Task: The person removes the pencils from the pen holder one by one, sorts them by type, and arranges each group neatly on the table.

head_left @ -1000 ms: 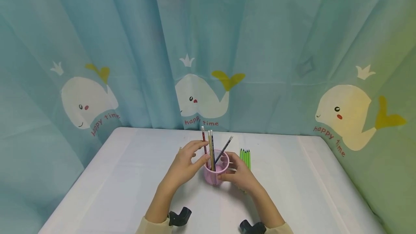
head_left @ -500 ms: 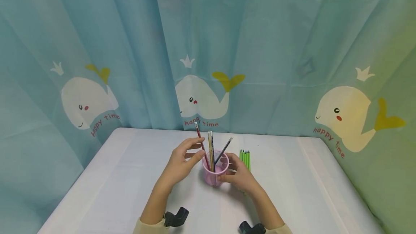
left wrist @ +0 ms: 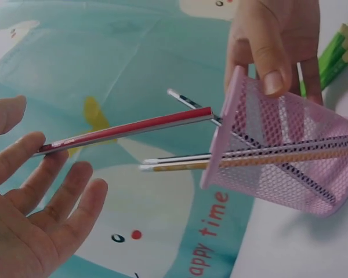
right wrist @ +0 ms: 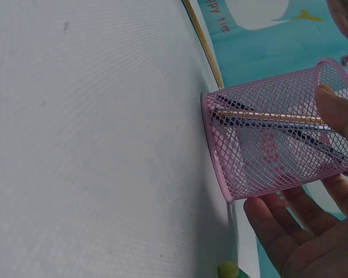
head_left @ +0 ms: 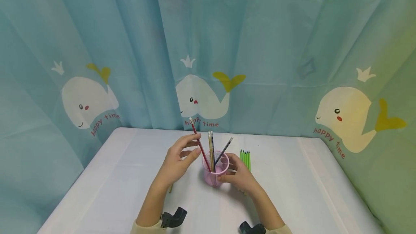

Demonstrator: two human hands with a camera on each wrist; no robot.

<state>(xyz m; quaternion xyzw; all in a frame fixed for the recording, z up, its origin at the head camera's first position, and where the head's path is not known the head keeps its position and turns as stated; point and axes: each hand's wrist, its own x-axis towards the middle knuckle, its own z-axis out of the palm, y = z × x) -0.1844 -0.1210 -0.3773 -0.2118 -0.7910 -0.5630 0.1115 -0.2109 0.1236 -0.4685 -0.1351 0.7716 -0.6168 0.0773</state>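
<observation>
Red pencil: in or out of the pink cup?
Out. In the left wrist view, the red pencil ends at the mouth of the pink cup, none visible inside.

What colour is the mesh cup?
The mesh cup is pink, showing best in the left wrist view.

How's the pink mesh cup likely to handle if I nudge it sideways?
The pink mesh cup is probably light for its size, since its sides are open mesh. It may tip if pushed high up, as the pencils inside it poke well above its rim. Once over, its round shape suggests it could roll.
</observation>
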